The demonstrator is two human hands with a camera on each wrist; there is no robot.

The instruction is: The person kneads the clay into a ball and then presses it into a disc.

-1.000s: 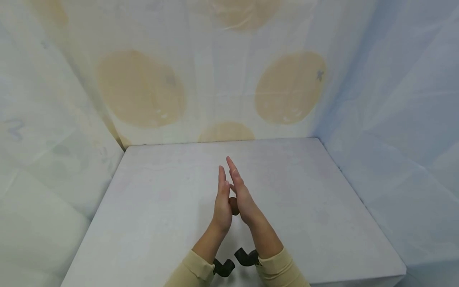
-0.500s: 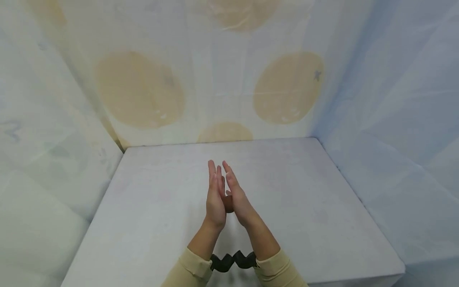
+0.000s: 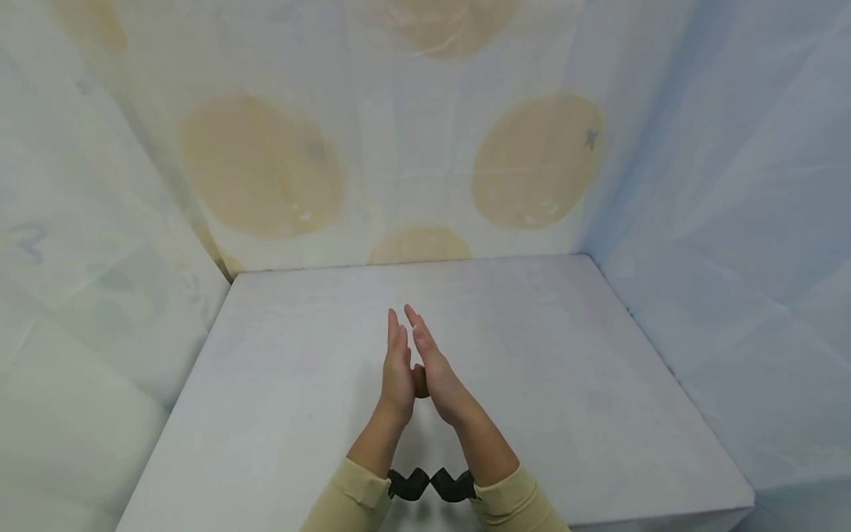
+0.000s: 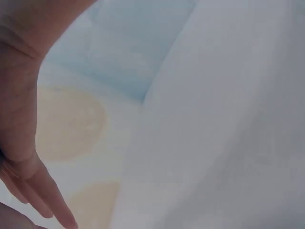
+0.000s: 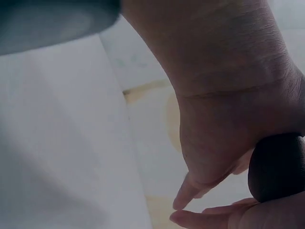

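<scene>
Nearest the camera, two cream sleeves with black wrist mounts rise from the front edge of the pale desk. Above the middle of the desk, the left hand and right hand stand palm to palm with fingers straight, their grip flat rather than curled, pressing a small, smooth, dark brown ball between the palms; the right wrist view shows it as a rounded dark lump. Behind hangs a pale sheet with tan ovals.
</scene>
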